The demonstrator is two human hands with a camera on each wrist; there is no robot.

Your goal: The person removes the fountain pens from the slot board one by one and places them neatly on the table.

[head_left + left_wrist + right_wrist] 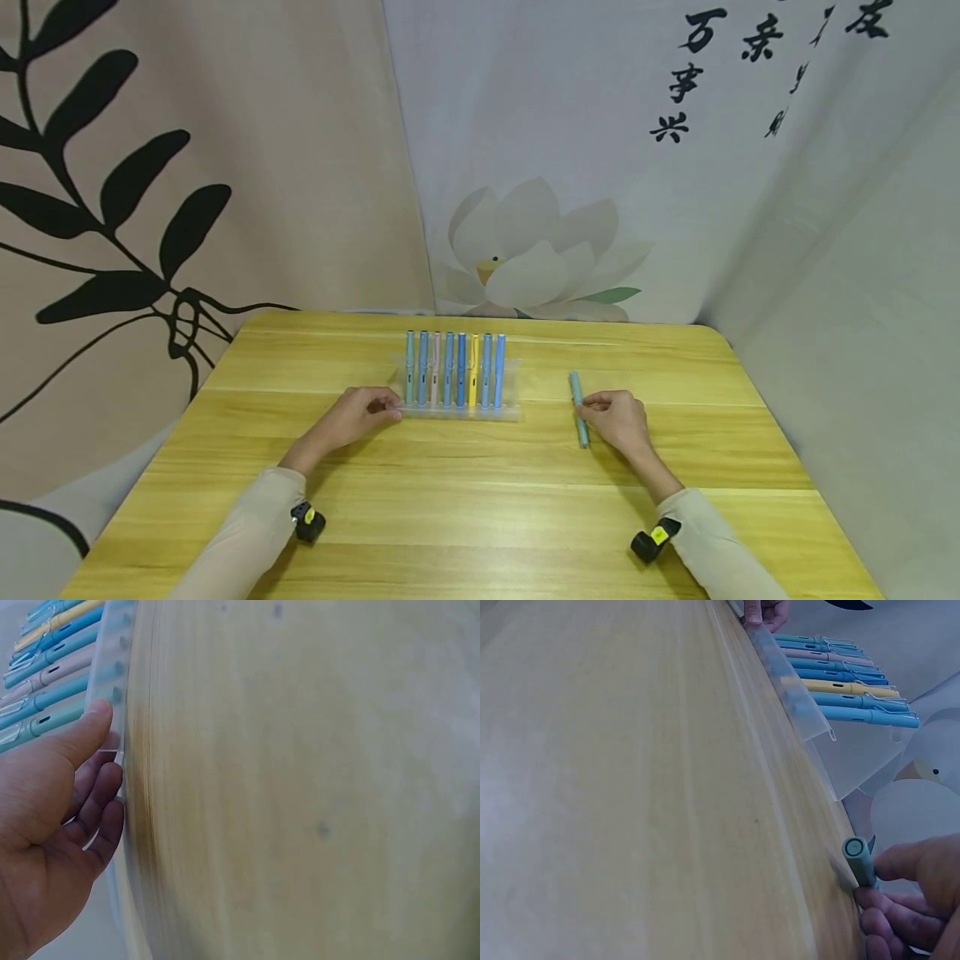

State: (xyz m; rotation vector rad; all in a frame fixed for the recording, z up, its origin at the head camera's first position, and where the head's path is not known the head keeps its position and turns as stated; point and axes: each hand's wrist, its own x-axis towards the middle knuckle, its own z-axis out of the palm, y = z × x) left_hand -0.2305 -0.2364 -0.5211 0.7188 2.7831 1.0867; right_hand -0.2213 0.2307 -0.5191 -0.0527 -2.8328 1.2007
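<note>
A clear plastic pen stand (pixel 512 390) holds a row of capped pens leaning upright, in blue, green, pale pink and one yellow (pixel 474 371). My left hand (pixel 363 412) pinches the stand's front left corner; the left wrist view has the thumb (pixel 96 720) on its front ledge, other fingers curled beside it. To the right of the stand, apart from it, my right hand (pixel 618 417) pinches a grey-green pen (pixel 575 386) between thumb and fingers near its middle. That pen lies close to the tabletop; its round end (pixel 855 847) faces the right wrist camera.
A wood-grain table (pixel 465 508) bears everything. Behind it hangs a pale curtain (pixel 337 167) with printed leaves, a lotus and dark characters. A small black camera (pixel 308 522) sits on the left wrist, another camera (pixel 654 540) on the right.
</note>
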